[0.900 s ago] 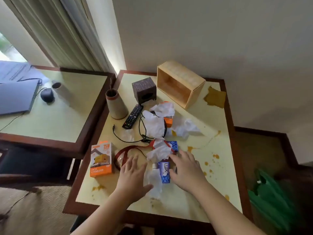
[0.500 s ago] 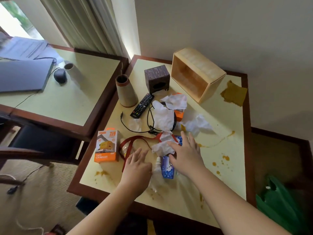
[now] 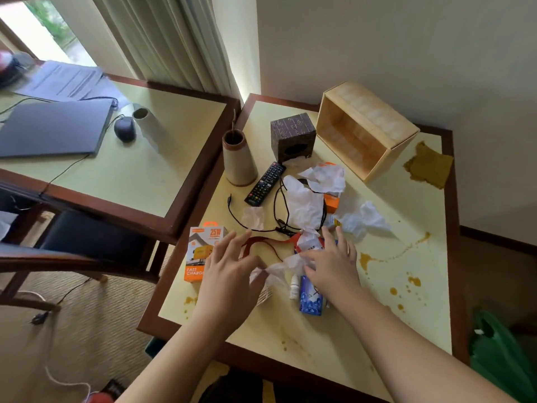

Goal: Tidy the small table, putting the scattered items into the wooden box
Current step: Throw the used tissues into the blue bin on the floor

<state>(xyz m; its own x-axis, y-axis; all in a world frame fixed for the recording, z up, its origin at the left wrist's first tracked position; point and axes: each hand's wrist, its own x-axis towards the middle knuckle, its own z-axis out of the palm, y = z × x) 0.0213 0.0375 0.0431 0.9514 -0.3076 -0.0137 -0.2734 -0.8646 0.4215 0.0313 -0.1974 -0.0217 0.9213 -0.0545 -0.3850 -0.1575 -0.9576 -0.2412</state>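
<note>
The wooden box (image 3: 373, 113) lies on its side at the back of the small table (image 3: 348, 338), its opening facing me. Crumpled white tissues (image 3: 305, 206), a black cable (image 3: 255, 226), a remote (image 3: 266, 183), a red strap (image 3: 263, 242) and an orange charger box (image 3: 197, 254) are scattered in front. My left hand (image 3: 229, 271) and right hand (image 3: 331, 264) hover with fingers spread, both touching a crumpled tissue (image 3: 280, 269). A blue carton (image 3: 311, 299) and a small white dropper bottle (image 3: 294, 287) lie under my right hand.
A tall vase (image 3: 238, 158) and a dark cube tissue holder (image 3: 292, 135) stand at the back left. A yellow cloth (image 3: 428, 167) and brown spill stains (image 3: 366, 258) mark the right side. Left, a second table holds a laptop (image 3: 52, 129) and mouse (image 3: 125, 129). A green bag (image 3: 499, 356) lies on the floor.
My left hand has moved left and forward over the red strap, next to the charger box. The tissue now stretches between both hands. The camera view has shifted.
</note>
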